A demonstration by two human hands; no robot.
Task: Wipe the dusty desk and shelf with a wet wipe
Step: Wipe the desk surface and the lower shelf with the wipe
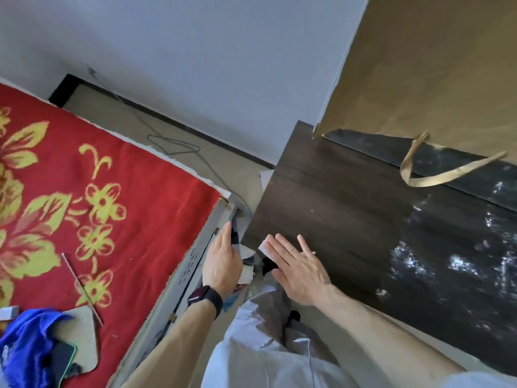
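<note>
**Kid 1:** What is the biggest thing here?

**Kid 2:** The bed (84, 177) with the red flower blanket, at 9 o'clock. Next is the dark table (349, 197) at 3 o'clock. A big brown paper bag (433, 65) stands on its far end, at 1 o'clock.

**Kid 1:** Which hand is doing the work?

**Kid 2:** The right hand (302, 273). It lies flat on the table's near left corner. Its fingers are straight, a bit spread, and point to 11 o'clock. The left hand (222, 261) is off the table, at 9 o'clock from the right one, down in the gap by the bed. Its fingers are straight, and I see nothing in it.

**Kid 1:** Where is the wet wipe (264, 245)?

**Kid 2:** Under the right hand's fingers, pressed on the table. One white corner pokes out at 10 o'clock.

**Kid 1:** Where should it go next?

**Kid 2:** I think toward 1 o'clock. The table looks dull and dry that way, up to the bag. At 3 o'clock it shines wet. The right hand is nearer, so it should push.
</note>
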